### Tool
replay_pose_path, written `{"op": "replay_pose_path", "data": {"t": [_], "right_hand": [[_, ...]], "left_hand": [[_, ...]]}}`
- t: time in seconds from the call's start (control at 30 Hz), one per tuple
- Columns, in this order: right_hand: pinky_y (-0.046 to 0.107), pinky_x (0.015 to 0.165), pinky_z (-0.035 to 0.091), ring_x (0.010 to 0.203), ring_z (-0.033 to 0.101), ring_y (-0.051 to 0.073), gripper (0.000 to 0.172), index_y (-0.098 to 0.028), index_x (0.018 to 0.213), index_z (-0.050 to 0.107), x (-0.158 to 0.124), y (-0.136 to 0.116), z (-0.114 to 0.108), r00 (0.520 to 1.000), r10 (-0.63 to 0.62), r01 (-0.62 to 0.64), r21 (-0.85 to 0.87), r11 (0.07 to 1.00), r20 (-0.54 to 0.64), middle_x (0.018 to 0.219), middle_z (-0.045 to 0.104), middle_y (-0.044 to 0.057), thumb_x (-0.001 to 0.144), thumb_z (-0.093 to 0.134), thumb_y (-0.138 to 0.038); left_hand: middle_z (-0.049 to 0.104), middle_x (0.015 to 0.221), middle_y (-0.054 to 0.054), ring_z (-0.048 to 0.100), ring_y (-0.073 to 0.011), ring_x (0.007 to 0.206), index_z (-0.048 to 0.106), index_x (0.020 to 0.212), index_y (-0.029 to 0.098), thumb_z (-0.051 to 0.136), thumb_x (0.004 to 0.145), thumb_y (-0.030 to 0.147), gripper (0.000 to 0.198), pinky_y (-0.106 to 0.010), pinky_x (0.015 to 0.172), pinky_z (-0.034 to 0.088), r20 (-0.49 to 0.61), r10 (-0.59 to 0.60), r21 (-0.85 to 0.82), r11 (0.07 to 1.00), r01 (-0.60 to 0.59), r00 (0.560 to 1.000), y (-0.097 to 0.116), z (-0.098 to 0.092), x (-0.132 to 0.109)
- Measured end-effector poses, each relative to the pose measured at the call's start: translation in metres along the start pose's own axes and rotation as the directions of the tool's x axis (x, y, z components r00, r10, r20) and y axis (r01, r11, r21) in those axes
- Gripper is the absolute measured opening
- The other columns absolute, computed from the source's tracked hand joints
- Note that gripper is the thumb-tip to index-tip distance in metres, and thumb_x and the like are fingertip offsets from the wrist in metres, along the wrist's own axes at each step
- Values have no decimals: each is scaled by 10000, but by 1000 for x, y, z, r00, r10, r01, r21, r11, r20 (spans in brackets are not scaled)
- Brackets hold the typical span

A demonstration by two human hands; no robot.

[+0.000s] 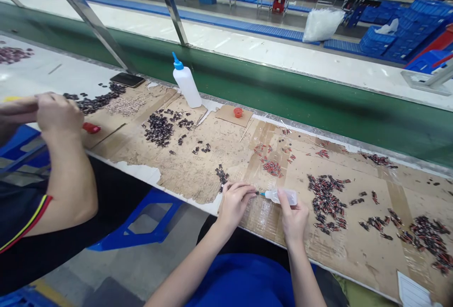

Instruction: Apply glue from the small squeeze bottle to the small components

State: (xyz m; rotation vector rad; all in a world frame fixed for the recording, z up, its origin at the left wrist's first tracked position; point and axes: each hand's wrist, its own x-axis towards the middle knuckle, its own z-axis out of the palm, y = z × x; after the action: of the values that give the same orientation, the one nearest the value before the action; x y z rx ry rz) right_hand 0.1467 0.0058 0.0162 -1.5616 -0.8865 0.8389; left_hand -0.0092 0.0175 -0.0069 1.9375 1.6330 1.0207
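Note:
My right hand [294,215] is wrapped around a small translucent squeeze bottle [290,197], tipped sideways with its thin nozzle toward the left. Between the fingertips of my left hand [233,203] is a small black part [257,193], and the nozzle tip is right at it; I cannot tell whether they touch. A short row of small black parts [222,177] lies just beyond my left hand. Past the bottle is a little heap of small red parts [272,168]. To the right of my right hand spreads a pile of black-and-red pieces [327,201].
A tall white bottle with a blue cap [187,83] stands at the table's back, near a red cup [238,112]. More black parts [158,128] lie at left, black-and-red ones [426,241] at right. A co-worker's hands [58,113] are at far left, near a phone [127,79].

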Motion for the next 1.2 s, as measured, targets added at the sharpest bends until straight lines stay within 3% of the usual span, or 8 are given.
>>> {"op": "replay_pose_path", "data": {"t": [0.37,0.5,0.6,0.8,0.97,1.03,1.1,1.2], "right_hand": [[273,534,490,563,598,182,361,-126,631,681,1,1,0,998,-2,2,9,1000,-65,601,682,53,645,731,-484],[263,520,470,551,586,159,354,-124,666,667,4,9,-6,985,28,2,173,985,-171,624,674,37,636,758,-466],[275,562,493,591,623,163,366,-129,783,661,7,12,-12,978,37,23,284,959,-204,707,699,40,615,794,-425],[384,814,535,873,720,250,501,-220,825,453,8,17,-18,988,-76,107,246,963,-134,891,749,81,548,852,-345],[422,889,517,977,695,258,529,-230,887,415,6,25,-15,976,-185,184,-18,983,-118,1043,717,147,602,828,-398],[416,867,527,1049,659,262,571,-213,980,434,0,23,-17,923,-344,333,-87,939,-176,1143,665,176,611,835,-384],[393,812,542,1059,639,254,567,-200,1041,451,-9,19,-20,806,-541,510,-180,841,-241,1163,633,170,638,834,-311],[342,688,559,873,668,203,411,-207,1001,493,-24,10,-22,627,-746,688,-288,666,-225,957,657,75,710,782,-177]], "left_hand": [[782,826,-1,708,-207,874,747,816,249,684,833,134,132,-386,867,395,-1,31,28,999,-31,1000,1,0,0],[783,842,1,710,-199,882,750,812,253,684,840,156,121,-382,888,390,-4,26,35,999,-26,1000,0,0,-2],[785,873,-3,712,-206,890,756,827,270,691,838,188,105,-403,924,386,70,23,31,999,-25,997,-2,-6,3],[781,918,-27,709,-206,839,760,912,271,653,859,202,138,-405,953,404,202,57,44,997,-67,978,1,-24,43],[750,922,-56,644,-223,925,744,907,224,616,859,140,161,-365,864,437,229,100,171,975,-141,968,11,-4,80],[731,927,-65,618,-229,944,740,900,213,618,852,127,157,-357,846,444,236,122,165,973,-164,964,11,8,89],[714,912,-75,603,-232,926,734,854,191,614,849,113,143,-352,827,454,244,143,147,972,-182,959,8,17,94],[696,863,-75,593,-227,882,711,792,168,599,850,91,148,-345,811,472,249,169,112,973,-201,954,4,20,97]]}}
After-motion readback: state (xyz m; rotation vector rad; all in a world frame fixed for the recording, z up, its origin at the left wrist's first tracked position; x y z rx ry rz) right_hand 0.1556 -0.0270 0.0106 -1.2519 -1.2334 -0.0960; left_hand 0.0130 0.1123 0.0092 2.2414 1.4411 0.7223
